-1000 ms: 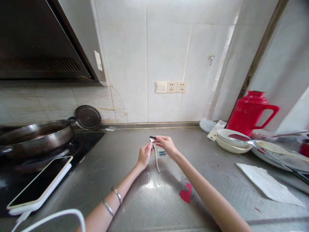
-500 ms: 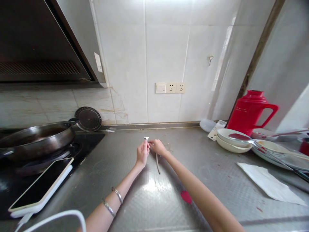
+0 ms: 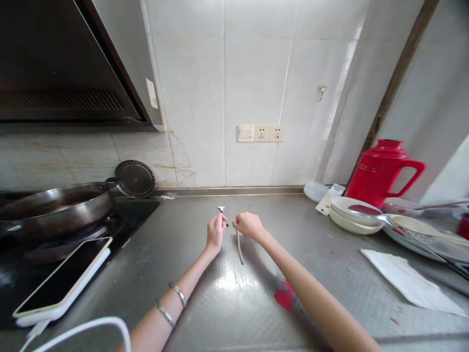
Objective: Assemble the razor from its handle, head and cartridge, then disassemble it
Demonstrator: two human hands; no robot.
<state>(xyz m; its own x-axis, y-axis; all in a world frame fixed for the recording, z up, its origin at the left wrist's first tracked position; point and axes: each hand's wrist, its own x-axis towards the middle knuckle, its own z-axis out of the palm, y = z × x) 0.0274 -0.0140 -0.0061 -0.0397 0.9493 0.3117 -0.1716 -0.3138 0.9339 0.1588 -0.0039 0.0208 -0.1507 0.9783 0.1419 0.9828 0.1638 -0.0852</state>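
Observation:
My left hand [image 3: 216,232] is closed around a small silvery T-shaped piece [image 3: 221,209], whose head sticks up above the fist. A small dark tip [image 3: 227,225] shows at the right side of that fist. A short gap to the right, my right hand [image 3: 249,225] has its fingers curled together, palm down; what they pinch is hidden. A thin beige cord-like strip [image 3: 240,249] runs from under the right fingertips toward me; I cannot tell whether the fingers grip it. Both hands are low over the steel counter [image 3: 205,303].
At left, a phone [image 3: 66,278] with a white cable [image 3: 91,322] lies by the stove, where a pan [image 3: 58,210] stands. At right are a red thermos [image 3: 379,171], stacked bowls [image 3: 355,225], plates and a paper napkin [image 3: 406,283]. A red heart-shaped patch [image 3: 284,296] shows beside the right forearm.
My hands, together before, have come apart: the right hand has shifted a little to the right. The left hand keeps the T-shaped piece, and the beige strip has hardly moved.

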